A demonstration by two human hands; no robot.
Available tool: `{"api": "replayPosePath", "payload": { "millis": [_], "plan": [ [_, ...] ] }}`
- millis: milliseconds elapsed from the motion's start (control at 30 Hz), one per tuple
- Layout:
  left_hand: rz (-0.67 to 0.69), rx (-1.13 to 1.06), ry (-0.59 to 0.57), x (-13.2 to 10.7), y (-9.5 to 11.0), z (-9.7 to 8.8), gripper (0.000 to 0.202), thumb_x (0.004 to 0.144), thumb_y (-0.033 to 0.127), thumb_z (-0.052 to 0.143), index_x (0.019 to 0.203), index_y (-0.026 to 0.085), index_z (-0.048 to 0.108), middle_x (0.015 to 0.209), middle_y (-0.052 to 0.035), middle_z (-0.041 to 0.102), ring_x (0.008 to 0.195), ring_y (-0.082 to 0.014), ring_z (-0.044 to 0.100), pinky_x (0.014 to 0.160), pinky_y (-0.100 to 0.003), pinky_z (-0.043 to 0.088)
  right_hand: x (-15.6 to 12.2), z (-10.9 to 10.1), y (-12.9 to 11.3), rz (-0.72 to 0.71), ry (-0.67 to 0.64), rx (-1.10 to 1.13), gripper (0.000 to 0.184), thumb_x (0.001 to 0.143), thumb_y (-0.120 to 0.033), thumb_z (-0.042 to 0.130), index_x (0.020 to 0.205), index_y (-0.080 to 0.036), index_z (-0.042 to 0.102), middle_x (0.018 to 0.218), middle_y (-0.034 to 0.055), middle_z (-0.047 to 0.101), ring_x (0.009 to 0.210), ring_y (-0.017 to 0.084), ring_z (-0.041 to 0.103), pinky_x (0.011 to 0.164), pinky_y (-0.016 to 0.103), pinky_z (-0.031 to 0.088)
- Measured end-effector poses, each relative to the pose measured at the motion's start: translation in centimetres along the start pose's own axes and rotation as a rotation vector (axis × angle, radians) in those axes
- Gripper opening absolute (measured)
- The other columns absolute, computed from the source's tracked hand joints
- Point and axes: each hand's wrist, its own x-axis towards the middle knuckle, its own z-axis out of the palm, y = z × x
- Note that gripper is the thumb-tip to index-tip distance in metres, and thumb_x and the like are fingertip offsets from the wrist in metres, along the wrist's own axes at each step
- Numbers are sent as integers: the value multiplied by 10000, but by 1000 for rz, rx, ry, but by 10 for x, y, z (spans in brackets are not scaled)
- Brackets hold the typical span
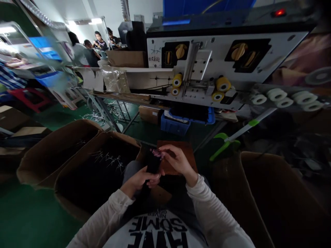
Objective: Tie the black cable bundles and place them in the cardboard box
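In front of my lap, my left hand (144,179) is closed around the lower part of a dark, narrow bundle (153,166). Small pink ends (156,153) show near the top of it; it is too dark to tell exactly what the bundle is made of. My right hand (178,159) comes in from the right, its fingers bent and touching the right edge of the pink ends. Behind the bundle and right hand is a reddish-brown board (190,156).
Two cardboard boxes (110,136) with dark contents and thin white strands stand left. Another large box (241,172) is at my right. Ahead is a machine with yellow knobs (181,51) and rollers; below it sits a blue bin (176,125). People work at the back left.
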Motion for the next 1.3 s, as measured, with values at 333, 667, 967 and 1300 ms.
{"api": "replayPosePath", "payload": {
  "millis": [333,667,967,1300],
  "plan": [
    [-19,13,-95,-1,-4,-1,313,749,254,685,1009,94,616,545,59,381,422,-31,283,419,-198,212,4,-13,-10,70,-113,103,162,823,-334,646,814,-172,638,762,8,587,660,103,523,599,214,409],
    [101,-35,-87,-11,3,-8,382,768,269,683,1114,118,626,547,74,335,407,-16,241,419,-183,202,-19,20,5,425,279,625,223,679,-353,761,761,-195,626,567,-58,484,456,61,386,431,196,292],
    [213,-126,61,-13,3,-15,466,794,253,661,1243,172,569,603,70,341,411,-7,230,419,-168,227,-32,48,28,470,393,879,210,714,-322,738,814,-213,590,599,-56,464,531,77,438,474,179,361],
    [313,-28,434,-4,7,-10,252,751,313,719,896,137,613,719,-29,623,544,-96,555,483,-199,406,-50,63,20,-48,357,276,66,922,-264,514,921,-223,565,944,46,629,898,165,596,793,306,466]
  ]
}}
